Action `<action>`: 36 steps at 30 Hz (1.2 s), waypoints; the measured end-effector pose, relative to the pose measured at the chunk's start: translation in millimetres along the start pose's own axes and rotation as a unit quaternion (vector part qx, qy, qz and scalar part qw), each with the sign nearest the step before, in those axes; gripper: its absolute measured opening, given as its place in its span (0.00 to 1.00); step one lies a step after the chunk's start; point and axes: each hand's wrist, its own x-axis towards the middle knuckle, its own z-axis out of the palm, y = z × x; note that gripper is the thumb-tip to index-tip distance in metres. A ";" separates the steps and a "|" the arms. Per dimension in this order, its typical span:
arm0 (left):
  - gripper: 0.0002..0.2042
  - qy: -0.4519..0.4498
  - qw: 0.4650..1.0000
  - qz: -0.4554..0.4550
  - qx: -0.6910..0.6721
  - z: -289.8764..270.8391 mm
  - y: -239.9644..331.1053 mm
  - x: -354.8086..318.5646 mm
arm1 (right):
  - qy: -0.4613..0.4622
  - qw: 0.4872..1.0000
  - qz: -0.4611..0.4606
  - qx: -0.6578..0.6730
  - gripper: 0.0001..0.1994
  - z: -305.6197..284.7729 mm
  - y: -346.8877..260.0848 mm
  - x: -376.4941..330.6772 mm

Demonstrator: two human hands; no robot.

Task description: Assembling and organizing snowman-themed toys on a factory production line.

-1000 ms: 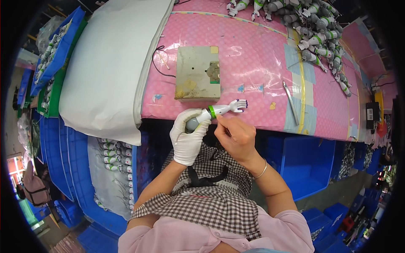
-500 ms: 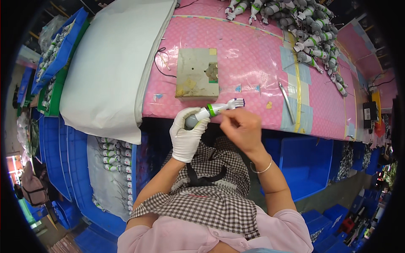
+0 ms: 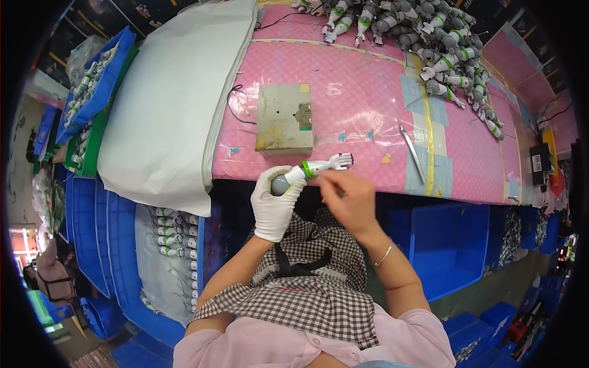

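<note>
My left hand (image 3: pixel 274 205), in a white glove, is closed round the grey rounded end of a toy arm (image 3: pixel 318 168). This toy arm is white with a green band, and its small hand with purple marks points right, over the table's front edge. My bare right hand (image 3: pixel 351 199) is curled in a pinch just below and right of the green band. Whatever its fingertips hold is too small and blurred to make out. Beyond the toy arm sits a worn beige metal box (image 3: pixel 282 116) with a dark fitting. Metal tweezers (image 3: pixel 413 153) lie to its right.
A large heap of similar toy arms (image 3: pixel 448 58) covers the far right of the pink table (image 3: pixel 356 86). White sheeting (image 3: pixel 165 104) drapes its left side. A blue bin (image 3: pixel 165 257) at lower left holds rows of toy arms; another blue bin (image 3: pixel 451 245) stands at right.
The table scene has shifted slightly down in the picture. My left hand still grips the toy arm, and my right hand stays pinched close to its green band.
</note>
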 end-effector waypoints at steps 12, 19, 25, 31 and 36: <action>0.16 0.032 0.997 0.067 0.007 7.6 -8.0 -6.8 | 0.051 0.995 -0.073 -0.052 0.07 25.8 2.9 -4.0; 0.17 0.022 0.996 0.075 0.030 3.2 -4.7 -3.7 | 0.040 0.993 -0.086 -0.065 0.07 24.5 -2.1 -5.5; 0.16 0.017 0.997 0.075 0.028 3.8 -1.5 -5.5 | 0.032 0.992 -0.094 -0.073 0.08 21.1 -5.9 0.1; 0.18 0.032 0.993 0.103 0.044 4.5 -1.7 -1.6 | 0.039 0.993 -0.086 -0.072 0.07 21.1 -5.0 -1.6; 0.17 0.028 0.996 0.088 0.007 4.5 -7.7 -4.3 | 0.033 0.998 -0.043 -0.033 0.07 19.4 -1.4 -7.0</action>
